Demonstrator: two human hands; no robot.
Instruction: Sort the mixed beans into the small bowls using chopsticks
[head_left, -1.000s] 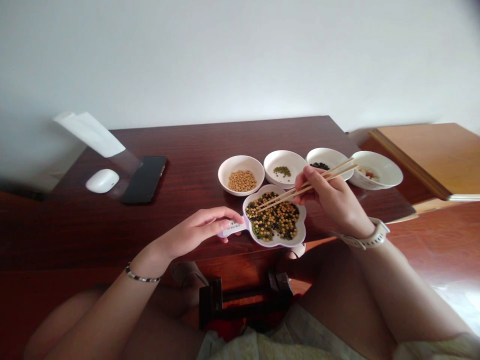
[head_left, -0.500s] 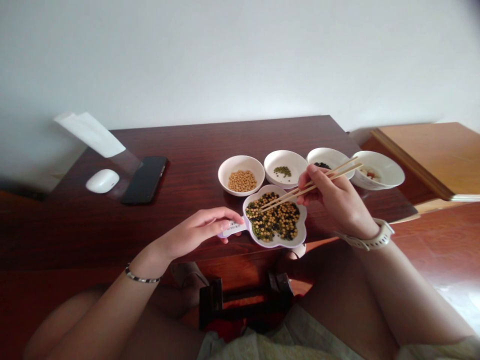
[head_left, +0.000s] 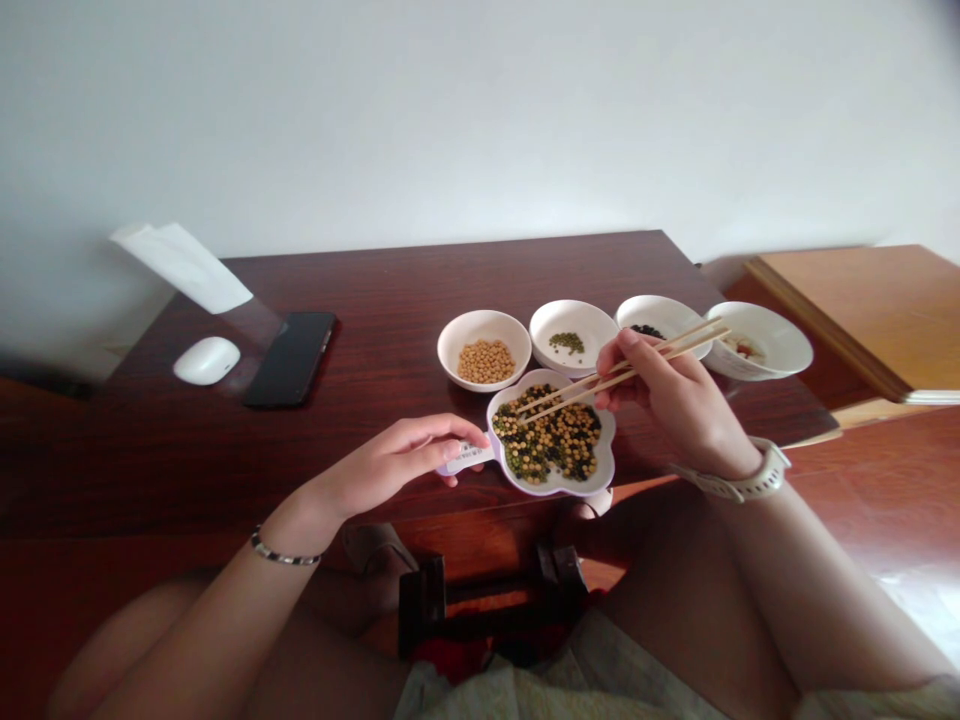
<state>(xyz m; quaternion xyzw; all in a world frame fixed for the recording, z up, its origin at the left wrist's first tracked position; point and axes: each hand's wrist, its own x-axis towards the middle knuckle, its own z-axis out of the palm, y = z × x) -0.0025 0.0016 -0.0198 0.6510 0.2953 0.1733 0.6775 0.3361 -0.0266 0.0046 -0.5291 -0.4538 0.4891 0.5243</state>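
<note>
R hand [head_left: 661,380] w/ chopsticks [head_left: 622,368] over mixed beans [head_left: 547,435]

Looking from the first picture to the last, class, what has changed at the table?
The right hand has shifted slightly rightward, its thin wooden chopsticks still tipped over the mixed beans in the white flower-shaped dish. Nothing was let go. The left hand stays on the dish's handle; the round white bowls stay put.

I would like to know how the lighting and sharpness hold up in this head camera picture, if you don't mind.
In the head view, the wall is washed out nearly white, glare brightens the floor at lower right, the white strip at upper left is smeared, and the beans look fairly sharp.
</note>
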